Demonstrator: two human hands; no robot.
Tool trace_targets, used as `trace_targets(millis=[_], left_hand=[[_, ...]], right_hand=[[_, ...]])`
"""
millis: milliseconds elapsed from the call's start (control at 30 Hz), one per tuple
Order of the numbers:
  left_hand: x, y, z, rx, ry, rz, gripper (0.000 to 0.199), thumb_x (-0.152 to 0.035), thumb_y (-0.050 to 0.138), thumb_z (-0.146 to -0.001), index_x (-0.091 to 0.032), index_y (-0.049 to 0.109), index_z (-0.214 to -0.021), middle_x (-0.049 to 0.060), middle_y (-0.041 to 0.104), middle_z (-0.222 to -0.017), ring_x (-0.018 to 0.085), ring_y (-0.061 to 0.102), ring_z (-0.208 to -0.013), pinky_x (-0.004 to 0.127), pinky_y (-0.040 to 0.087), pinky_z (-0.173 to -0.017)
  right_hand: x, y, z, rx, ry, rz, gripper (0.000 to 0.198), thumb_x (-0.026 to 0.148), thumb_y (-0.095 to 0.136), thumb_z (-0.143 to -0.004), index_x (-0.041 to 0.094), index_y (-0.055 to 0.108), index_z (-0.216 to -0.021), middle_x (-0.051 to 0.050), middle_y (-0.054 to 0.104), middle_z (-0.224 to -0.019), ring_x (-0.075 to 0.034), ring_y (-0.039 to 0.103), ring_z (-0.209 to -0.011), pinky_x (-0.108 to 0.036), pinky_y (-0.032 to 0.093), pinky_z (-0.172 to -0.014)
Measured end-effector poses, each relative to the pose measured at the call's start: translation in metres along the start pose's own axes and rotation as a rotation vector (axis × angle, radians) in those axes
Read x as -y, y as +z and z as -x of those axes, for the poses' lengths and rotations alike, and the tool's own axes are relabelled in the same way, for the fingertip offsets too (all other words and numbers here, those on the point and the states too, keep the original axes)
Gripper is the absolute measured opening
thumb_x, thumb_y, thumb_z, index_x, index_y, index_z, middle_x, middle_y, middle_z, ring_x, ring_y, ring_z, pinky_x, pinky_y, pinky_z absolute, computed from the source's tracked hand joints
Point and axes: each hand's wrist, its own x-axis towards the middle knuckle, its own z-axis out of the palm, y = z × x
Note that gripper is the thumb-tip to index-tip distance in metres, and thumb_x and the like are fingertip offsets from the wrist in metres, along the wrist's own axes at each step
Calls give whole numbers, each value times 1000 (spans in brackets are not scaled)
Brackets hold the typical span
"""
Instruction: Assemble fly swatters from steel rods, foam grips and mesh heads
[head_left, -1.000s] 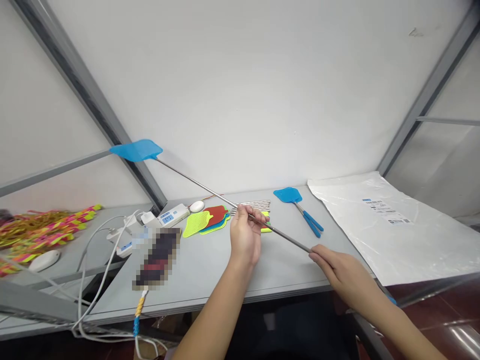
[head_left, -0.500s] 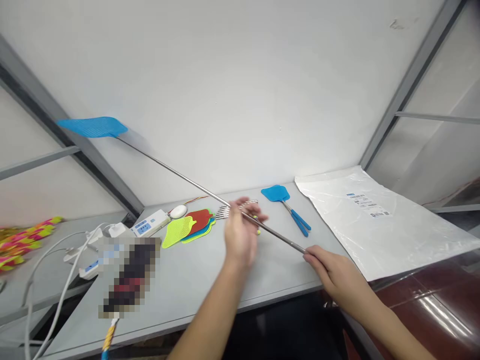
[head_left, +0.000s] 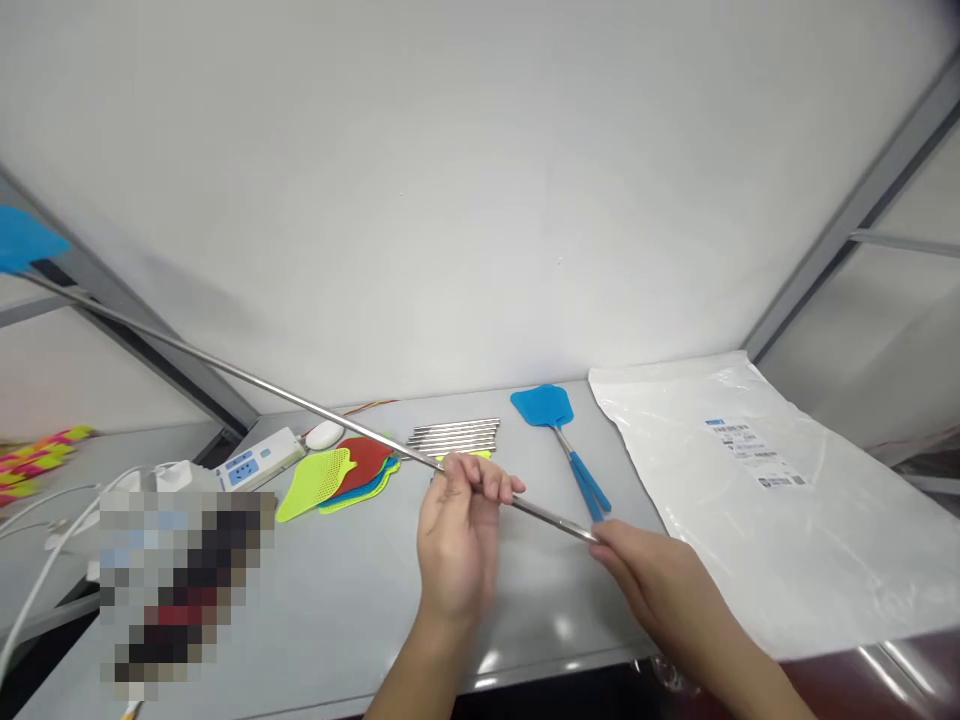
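Long thin extended steel rod with blue swatter head, pinched mid-length by left hand and at its end by right hand, liable to bend or strike the grey metal frame post.

Bare table before hands; swatter heads and rods crowd behind.

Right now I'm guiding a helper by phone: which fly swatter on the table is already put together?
Start at the big clear plastic bag on the right of the grey table. Just left of it lies a blue fly swatter. Unlike the loose coloured swatter heads further left, it has a rod and blue handle attached.
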Motion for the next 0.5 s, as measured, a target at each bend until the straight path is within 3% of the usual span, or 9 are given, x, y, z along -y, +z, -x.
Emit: trace_targets(millis=[133,267,367,500], left_hand=[[-9,-26,-12,70,-73,-197,27,-39,47,-94,-18,57,-80,6,59,-79,21,58,-83,38,47,-82],[-31,-53,-19,99,-137,-468,21,-35,54,-90,-17,64,-88,10,61,-93,23,57,-95,37,46,-87],[-52,-74,-20,22,-131,-503,27,-41,55,-89,-16,65,-88,10,61,-94,21,58,-89,34,49,-80],[-85,-107,-21,-148,-116,-533,35,-50,56,-86,-15,62,-82,4,57,-72,13,52,-63,23,44,-54]], right_hand=[[-27,-1,4,-24,-18,-55,31,33,32,-98,25,60,-88,0,68,-73,-16,65,-64,-24,46,-55],[-58,2,12,-64,-74,-46,26,34,39,-96,27,64,-95,-1,72,-83,-16,69,-71,-24,53,-62],[-79,6,17,-106,-96,31,27,37,42,-94,26,67,-97,-3,73,-91,-18,70,-79,-27,56,-69],[-101,14,26,-162,-117,122,34,47,45,-91,24,70,-96,-5,73,-93,-22,70,-83,-31,57,-71]])
